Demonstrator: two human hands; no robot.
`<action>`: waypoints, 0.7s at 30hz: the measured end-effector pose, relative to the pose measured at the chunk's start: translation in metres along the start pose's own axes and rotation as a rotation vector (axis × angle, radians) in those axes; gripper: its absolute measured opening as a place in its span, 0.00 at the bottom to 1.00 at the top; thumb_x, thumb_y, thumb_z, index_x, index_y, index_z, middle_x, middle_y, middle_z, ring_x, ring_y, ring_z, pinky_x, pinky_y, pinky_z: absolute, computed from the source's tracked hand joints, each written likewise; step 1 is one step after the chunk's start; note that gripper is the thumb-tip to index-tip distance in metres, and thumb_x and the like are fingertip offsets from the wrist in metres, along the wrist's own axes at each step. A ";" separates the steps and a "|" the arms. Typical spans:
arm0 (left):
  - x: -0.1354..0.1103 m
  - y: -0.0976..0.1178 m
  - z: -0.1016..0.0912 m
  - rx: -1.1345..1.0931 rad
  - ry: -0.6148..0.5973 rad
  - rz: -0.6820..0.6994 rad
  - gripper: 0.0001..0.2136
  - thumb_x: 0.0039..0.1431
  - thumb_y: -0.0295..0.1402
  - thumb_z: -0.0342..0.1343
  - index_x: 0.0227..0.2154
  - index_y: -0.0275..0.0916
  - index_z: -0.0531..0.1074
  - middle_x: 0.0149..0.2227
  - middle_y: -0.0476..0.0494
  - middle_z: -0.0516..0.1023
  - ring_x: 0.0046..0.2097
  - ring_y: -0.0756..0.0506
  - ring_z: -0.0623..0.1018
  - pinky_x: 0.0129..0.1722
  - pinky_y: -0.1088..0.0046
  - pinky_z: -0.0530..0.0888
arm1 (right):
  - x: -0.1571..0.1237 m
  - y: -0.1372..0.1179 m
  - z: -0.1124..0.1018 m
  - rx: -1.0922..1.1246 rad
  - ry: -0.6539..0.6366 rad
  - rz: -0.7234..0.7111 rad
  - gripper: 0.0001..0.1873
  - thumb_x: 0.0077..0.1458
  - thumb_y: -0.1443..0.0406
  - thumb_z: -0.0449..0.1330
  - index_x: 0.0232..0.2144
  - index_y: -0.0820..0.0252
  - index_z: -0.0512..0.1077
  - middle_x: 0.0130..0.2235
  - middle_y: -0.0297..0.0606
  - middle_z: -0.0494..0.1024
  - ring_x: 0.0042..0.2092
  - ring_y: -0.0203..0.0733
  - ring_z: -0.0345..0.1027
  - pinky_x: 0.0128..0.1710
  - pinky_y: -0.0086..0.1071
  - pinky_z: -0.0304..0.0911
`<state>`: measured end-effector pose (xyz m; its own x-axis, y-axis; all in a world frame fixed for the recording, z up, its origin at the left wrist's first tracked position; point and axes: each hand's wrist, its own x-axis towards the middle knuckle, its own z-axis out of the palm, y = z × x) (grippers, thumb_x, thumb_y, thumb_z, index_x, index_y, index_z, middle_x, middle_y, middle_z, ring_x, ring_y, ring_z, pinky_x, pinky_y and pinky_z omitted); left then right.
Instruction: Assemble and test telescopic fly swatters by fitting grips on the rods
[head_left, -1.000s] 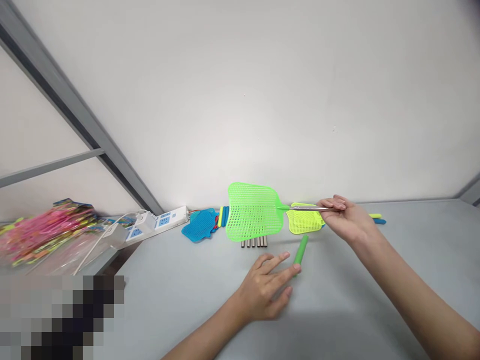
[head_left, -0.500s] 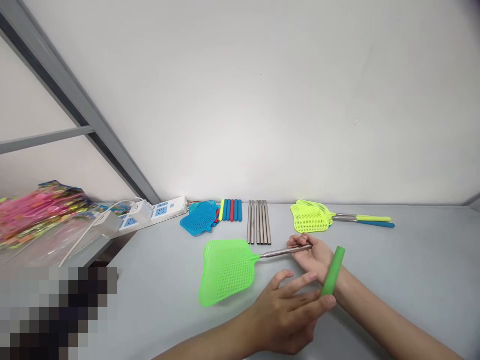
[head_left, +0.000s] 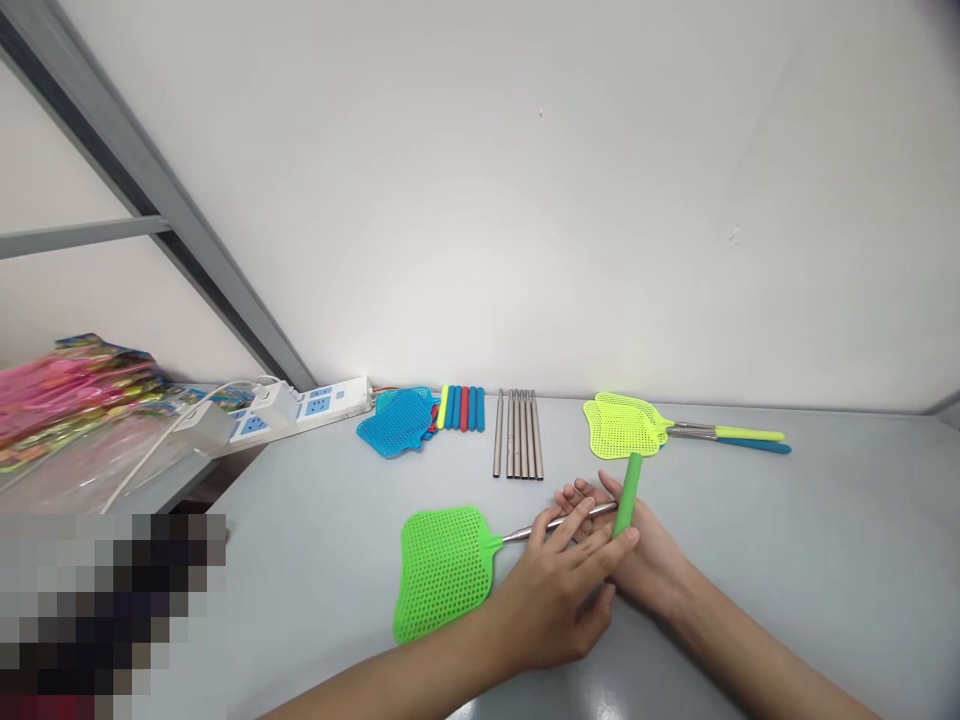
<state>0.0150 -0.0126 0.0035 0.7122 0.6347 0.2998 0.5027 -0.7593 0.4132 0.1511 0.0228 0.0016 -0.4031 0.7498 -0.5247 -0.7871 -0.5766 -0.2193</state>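
Observation:
A green fly swatter (head_left: 446, 570) has a mesh head and a steel rod, with its head low over the table to the left. The rod lies across the upturned palm of my right hand (head_left: 649, 565), whose fingers curl loosely about it. My left hand (head_left: 562, 600) reaches over from the left and holds a green handle sleeve (head_left: 628, 495) between its fingers, tilted nearly upright. The sleeve is close to the rod's bare end; whether they touch, I cannot tell. My left fingers hide part of the rod.
At the back lie blue swatter heads (head_left: 401, 422), several coloured handle sleeves (head_left: 460, 408) and several steel rods (head_left: 518, 435). Yellow swatter heads (head_left: 626, 427) with rods and handles lie back right. A white power strip (head_left: 319, 408) and pink packaged goods (head_left: 79, 395) are at left.
My left hand has moved up and left with the green sleeve, nearer the rod's end. The swatter has dropped slightly in view. The camera view has shifted a little.

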 end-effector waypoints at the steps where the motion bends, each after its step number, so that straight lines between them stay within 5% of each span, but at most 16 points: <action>1: 0.000 0.000 0.000 -0.003 -0.002 -0.020 0.26 0.56 0.28 0.42 0.58 0.44 0.46 0.58 0.51 0.57 0.61 0.42 0.47 0.55 0.52 0.52 | -0.001 0.000 0.000 -0.031 -0.022 -0.004 0.10 0.55 0.62 0.52 0.32 0.63 0.69 0.34 0.40 0.75 0.43 0.43 0.68 0.47 0.37 0.62; 9: 0.001 -0.002 -0.001 -0.003 -0.022 -0.153 0.30 0.55 0.26 0.45 0.59 0.46 0.41 0.58 0.51 0.56 0.61 0.36 0.47 0.51 0.48 0.56 | -0.001 -0.010 -0.010 -0.278 -0.088 -0.120 0.12 0.54 0.62 0.52 0.40 0.61 0.67 0.38 0.42 0.75 0.42 0.46 0.69 0.47 0.42 0.59; 18: 0.003 -0.006 0.001 -0.030 0.126 -0.173 0.28 0.55 0.27 0.45 0.59 0.42 0.47 0.54 0.47 0.64 0.54 0.43 0.60 0.50 0.60 0.62 | -0.004 -0.021 -0.015 -0.345 -0.203 -0.100 0.12 0.57 0.64 0.49 0.36 0.66 0.70 0.38 0.45 0.76 0.44 0.44 0.68 0.49 0.39 0.58; 21: 0.002 -0.011 0.005 -0.013 0.156 -0.166 0.30 0.52 0.20 0.43 0.58 0.42 0.48 0.54 0.48 0.64 0.50 0.44 0.61 0.48 0.63 0.65 | -0.001 -0.024 -0.018 -0.354 -0.204 -0.143 0.11 0.58 0.65 0.48 0.33 0.64 0.70 0.34 0.42 0.76 0.42 0.44 0.69 0.47 0.40 0.60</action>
<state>0.0133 -0.0034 -0.0045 0.5353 0.7660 0.3559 0.5993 -0.6413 0.4791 0.1789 0.0298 -0.0075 -0.4132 0.8586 -0.3034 -0.6476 -0.5113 -0.5650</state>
